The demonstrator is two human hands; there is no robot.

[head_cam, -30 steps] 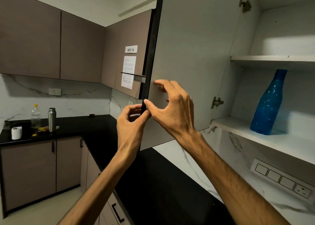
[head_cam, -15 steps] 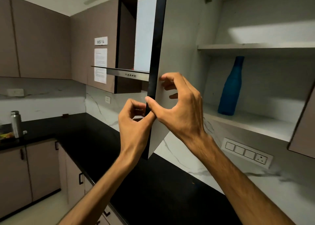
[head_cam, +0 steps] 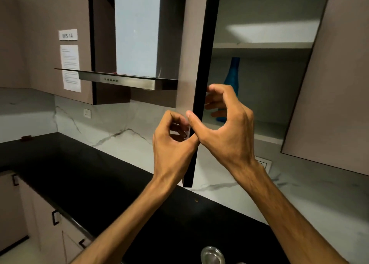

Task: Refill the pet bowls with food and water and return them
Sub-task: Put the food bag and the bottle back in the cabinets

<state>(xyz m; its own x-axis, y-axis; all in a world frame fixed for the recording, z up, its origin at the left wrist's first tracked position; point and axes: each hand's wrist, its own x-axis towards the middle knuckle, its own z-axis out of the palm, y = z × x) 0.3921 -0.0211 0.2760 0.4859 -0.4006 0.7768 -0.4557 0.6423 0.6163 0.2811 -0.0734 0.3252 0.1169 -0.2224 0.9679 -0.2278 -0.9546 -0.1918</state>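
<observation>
Both hands pinch the door edge, left hand outside and right hand inside, likely to steady its swing. A blue bottle stands on the shelf; a bowl waits on the counter below.

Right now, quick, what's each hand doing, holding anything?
Left hand: closed, pinching the edge of the open cabinet door.
Right hand: closed on the same door edge, thumb in front, fingers behind.
</observation>
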